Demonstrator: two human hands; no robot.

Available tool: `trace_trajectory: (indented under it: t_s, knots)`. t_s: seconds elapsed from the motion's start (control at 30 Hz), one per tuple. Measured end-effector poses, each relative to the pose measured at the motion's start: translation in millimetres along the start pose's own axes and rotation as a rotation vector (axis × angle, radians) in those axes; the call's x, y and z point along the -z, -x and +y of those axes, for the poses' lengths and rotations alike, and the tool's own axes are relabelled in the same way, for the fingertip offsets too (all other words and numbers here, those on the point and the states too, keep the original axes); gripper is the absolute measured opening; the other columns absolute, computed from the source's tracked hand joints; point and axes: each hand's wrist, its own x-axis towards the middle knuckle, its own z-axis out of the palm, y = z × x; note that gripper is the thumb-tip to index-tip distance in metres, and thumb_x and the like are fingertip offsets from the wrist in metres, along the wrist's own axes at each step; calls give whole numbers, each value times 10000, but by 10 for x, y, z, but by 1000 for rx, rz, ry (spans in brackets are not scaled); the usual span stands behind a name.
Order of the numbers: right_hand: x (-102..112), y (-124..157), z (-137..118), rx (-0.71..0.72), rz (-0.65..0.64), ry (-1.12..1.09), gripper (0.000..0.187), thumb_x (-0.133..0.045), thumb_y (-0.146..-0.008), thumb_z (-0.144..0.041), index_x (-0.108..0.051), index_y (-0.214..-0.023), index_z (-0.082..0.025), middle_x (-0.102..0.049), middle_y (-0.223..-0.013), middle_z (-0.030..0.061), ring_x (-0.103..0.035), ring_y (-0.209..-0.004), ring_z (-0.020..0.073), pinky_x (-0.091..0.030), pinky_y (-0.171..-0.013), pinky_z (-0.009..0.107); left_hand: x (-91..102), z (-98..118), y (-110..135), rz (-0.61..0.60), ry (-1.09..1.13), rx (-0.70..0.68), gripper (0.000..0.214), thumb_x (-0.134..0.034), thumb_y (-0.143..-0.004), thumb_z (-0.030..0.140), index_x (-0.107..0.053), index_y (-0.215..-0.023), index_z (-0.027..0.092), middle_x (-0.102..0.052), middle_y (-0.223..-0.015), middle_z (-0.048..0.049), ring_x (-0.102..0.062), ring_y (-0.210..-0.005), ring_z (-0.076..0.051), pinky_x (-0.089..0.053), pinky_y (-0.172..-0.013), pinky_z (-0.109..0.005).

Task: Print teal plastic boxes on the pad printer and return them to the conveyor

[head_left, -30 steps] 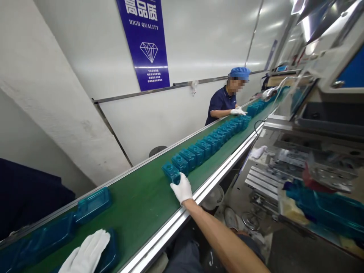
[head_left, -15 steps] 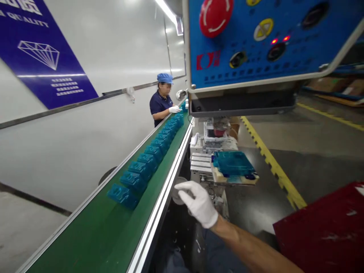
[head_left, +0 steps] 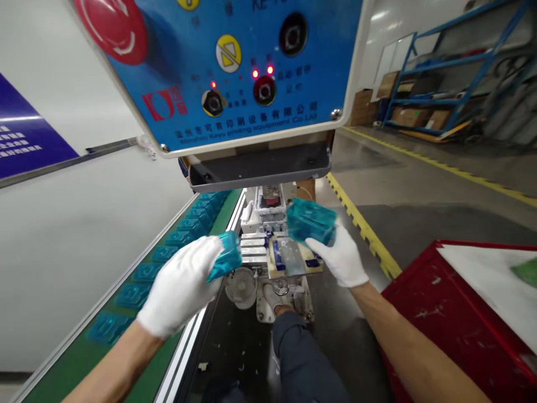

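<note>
We have both gloved hands raised in front of the printing machine point(head_left: 251, 162). Our left hand point(head_left: 180, 291) is curled shut around a teal part point(head_left: 227, 258), which sticks out past the fingers toward the machine; the glove hides most of it. Our right hand point(head_left: 342, 258) grips a teal box point(head_left: 311, 221) from below and behind, with the fingers wrapped under its near edge, and the box tilts above the jig point(head_left: 289, 258). Box and jig stand apart, and the jig's plate lies bare beneath the box. The two teal pieces are near each other but do not touch.

Over the hands hangs the blue control panel point(head_left: 235, 112), with a red stop button point(head_left: 113, 25) at its upper left and small red lamps point(head_left: 260, 71) lit near the middle. To our left runs the green belt point(head_left: 62, 378), carrying a row of teal parts point(head_left: 168, 249) that leads off behind the left hand. To our right stands a red crate point(head_left: 453, 324). A yellow line point(head_left: 363, 226) crosses the floor, and a blue rack point(head_left: 440, 73) with cartons stands well behind it. Our knee point(head_left: 302, 352) shows between the forearms.
</note>
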Motion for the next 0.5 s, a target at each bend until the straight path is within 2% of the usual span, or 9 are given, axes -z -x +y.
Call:
trace_trajectory:
  t_s: [0.03,0.1,0.2,0.3,0.37,0.43,0.5]
  knots:
    - [114,19,19,-111,106,-51,539,-793,-749,-537,-660,-1144,-195,-775,-1053,96,-730,-941,282,-583,-912,455,-110,172,-299,-8,44,-60,554,-626,-792,153,-580,-1345,176,-658,-1370,-145,-634,-1267,-324,-517,-1127,-485]
    - [331,97,58,-222,249,-107,603,-835,-686,-596,-665,-1111,-204,-771,-1034,94,-728,-948,296,-569,-956,488,-335,483,-803,-74,155,-152,544,-631,-751,93,-594,-1288,167,-654,-1349,-141,-612,-1279,-307,-488,-1153,-466]
    - [533,237,94,-286,298,-226,639,-883,-633,-606,-668,-1086,-210,-769,-1003,94,-736,-929,301,-567,-973,506,-614,839,-1218,-185,263,-241,474,-669,-780,98,-596,-1245,157,-659,-1273,-140,-606,-1230,-309,-491,-1120,-471]
    - [573,305,97,-345,315,-305,692,-919,-581,-603,-680,-1095,-207,-772,-1010,108,-743,-898,310,-580,-951,517,-782,1039,-1258,-220,338,-286,427,-720,-825,172,-599,-1235,160,-642,-1284,-139,-597,-1200,-311,-492,-1090,-467]
    - [563,313,101,-359,319,-303,725,-929,-571,-601,-687,-1129,-207,-774,-1029,108,-744,-894,312,-584,-949,520,-854,1075,-1174,-218,408,-270,527,-806,-801,308,-586,-1256,159,-605,-1350,-157,-560,-1252,-339,-466,-1116,-498]
    - [573,328,118,-339,335,-262,740,-926,-581,-612,-687,-1157,-214,-771,-1039,98,-741,-899,311,-591,-938,510,-928,1042,-1099,-196,457,-190,656,-826,-786,475,-564,-1289,144,-571,-1383,-186,-527,-1292,-373,-444,-1129,-539]
    - [635,381,143,-258,340,-156,690,-888,-653,-634,-681,-1169,-225,-763,-1046,91,-735,-930,311,-599,-917,489,-1022,975,-1112,-173,479,-52,683,-731,-851,598,-549,-1308,122,-570,-1360,-206,-544,-1264,-374,-460,-1105,-543]
